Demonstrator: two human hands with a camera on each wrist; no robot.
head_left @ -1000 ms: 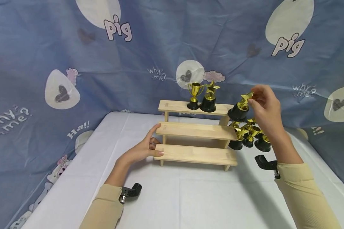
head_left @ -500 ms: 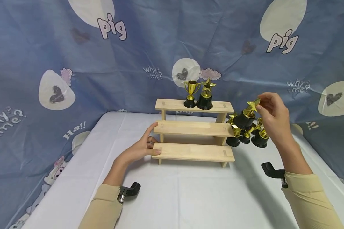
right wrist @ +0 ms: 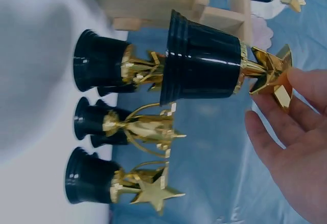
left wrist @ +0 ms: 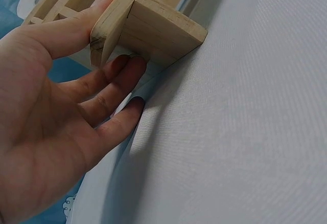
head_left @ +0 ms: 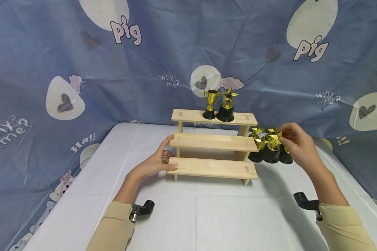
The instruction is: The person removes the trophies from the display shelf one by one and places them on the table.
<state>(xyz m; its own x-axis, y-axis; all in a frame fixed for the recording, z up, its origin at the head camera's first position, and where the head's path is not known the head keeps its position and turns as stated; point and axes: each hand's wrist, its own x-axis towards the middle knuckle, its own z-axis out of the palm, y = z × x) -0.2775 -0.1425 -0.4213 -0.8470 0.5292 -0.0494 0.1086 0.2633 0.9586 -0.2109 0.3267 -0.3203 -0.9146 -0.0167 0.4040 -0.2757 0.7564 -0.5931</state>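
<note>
My right hand (head_left: 296, 144) pinches the gold star of a star trophy (head_left: 271, 150) between thumb and fingers. In the right wrist view this trophy (right wrist: 204, 60) has a black cup-shaped base and hangs in front of a cluster of trophies. My left hand (head_left: 154, 162) holds the left end of a three-step wooden display shelf (head_left: 212, 167). The left wrist view shows the thumb on top of a wooden board (left wrist: 115, 22) and the other fingers below it. On the top step stand a gold cup trophy (head_left: 209, 106) and a star trophy (head_left: 226, 108).
Several trophies stand on the white tablecloth right of the shelf, among them a cup trophy (right wrist: 135, 127) and a star trophy (right wrist: 122, 183). A blue printed cloth (head_left: 157, 45) hangs close behind the shelf. The white tablecloth (head_left: 223, 216) stretches in front.
My right hand has moved down and slightly right with the star trophy, from beside the top step to the trophy cluster. My left hand stays on the shelf.
</note>
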